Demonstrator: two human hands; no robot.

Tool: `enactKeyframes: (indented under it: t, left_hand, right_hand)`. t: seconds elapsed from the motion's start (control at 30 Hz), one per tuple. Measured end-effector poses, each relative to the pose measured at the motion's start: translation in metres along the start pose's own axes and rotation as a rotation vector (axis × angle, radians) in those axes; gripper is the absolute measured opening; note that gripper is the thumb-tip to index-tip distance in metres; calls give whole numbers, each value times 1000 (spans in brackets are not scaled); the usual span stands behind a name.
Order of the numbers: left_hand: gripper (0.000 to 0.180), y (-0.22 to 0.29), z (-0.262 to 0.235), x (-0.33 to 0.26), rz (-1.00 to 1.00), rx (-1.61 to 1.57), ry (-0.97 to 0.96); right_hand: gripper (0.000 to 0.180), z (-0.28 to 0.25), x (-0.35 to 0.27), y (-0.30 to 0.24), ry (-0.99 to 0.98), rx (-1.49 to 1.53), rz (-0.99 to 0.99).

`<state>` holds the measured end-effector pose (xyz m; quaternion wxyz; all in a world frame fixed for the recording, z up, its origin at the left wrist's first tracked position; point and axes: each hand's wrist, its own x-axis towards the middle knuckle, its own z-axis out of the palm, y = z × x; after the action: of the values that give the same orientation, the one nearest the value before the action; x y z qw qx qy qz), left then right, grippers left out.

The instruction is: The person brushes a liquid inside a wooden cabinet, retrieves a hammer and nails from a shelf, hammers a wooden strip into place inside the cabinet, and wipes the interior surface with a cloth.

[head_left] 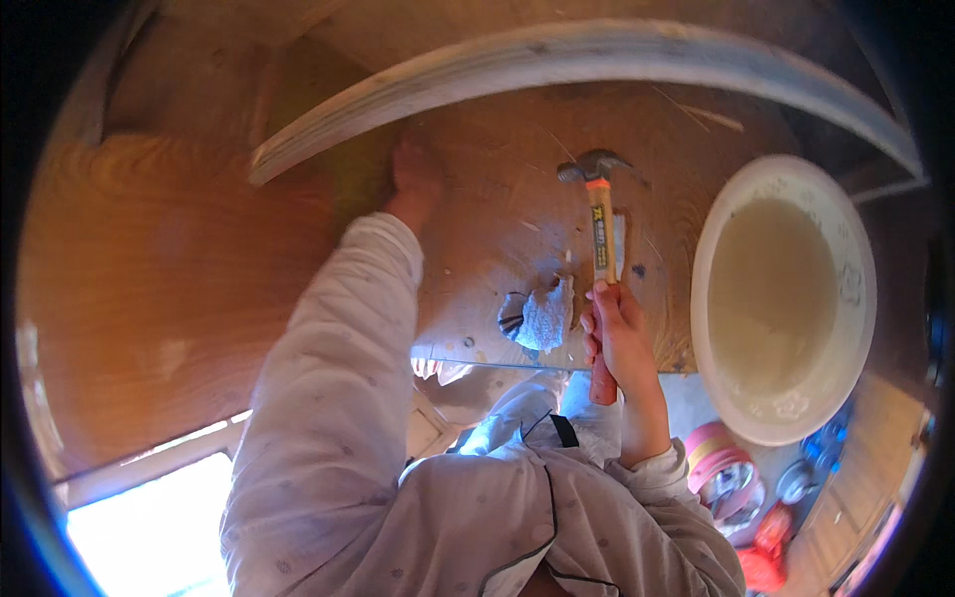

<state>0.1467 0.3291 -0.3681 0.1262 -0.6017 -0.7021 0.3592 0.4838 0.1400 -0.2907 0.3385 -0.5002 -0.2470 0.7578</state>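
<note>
My right hand [624,326] is wrapped round the handle of a claw hammer [601,231] with a dark head, an orange band and a reddish grip end. The hammer's head points away from me, over the brown wooden tabletop [487,214]. Farther off, at the left, my left arm reaches out and my left hand [415,181] is at the tabletop beside an upright wooden panel [179,298]. That hand is blurred and dim, and its fingers cannot be made out. Left of the hammer lies a crumpled bluish-white cloth [544,316].
A long pale wooden strip [597,53] spans the far side, bent by the lens. At the right stands a white basin [708,328] of cloudy liquid. Wood splinters [721,119] lie on the table. Below right are a pink container [718,460] and a red bag [764,557].
</note>
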Motion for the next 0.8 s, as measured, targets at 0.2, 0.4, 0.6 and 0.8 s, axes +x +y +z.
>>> enactKeyframes:
  t: [0.2, 0.4, 0.6, 0.8]
  left_hand:
    - [47, 26, -23, -113, -18, -829, 501]
    - [32, -1, -11, -300, 164, -1129, 361]
    - [20, -39, 60, -418, -52, -1274, 204]
    - [14, -123, 62, -450, -422, -1191, 646]
  right_hand:
    - [29, 3, 15, -6, 30, -190, -40]
    - [27, 1, 39, 3, 160, -936, -340]
    - [34, 23, 40, 11, 208, -1343, -456]
    - [33, 22, 46, 37, 233, -1353, -490]
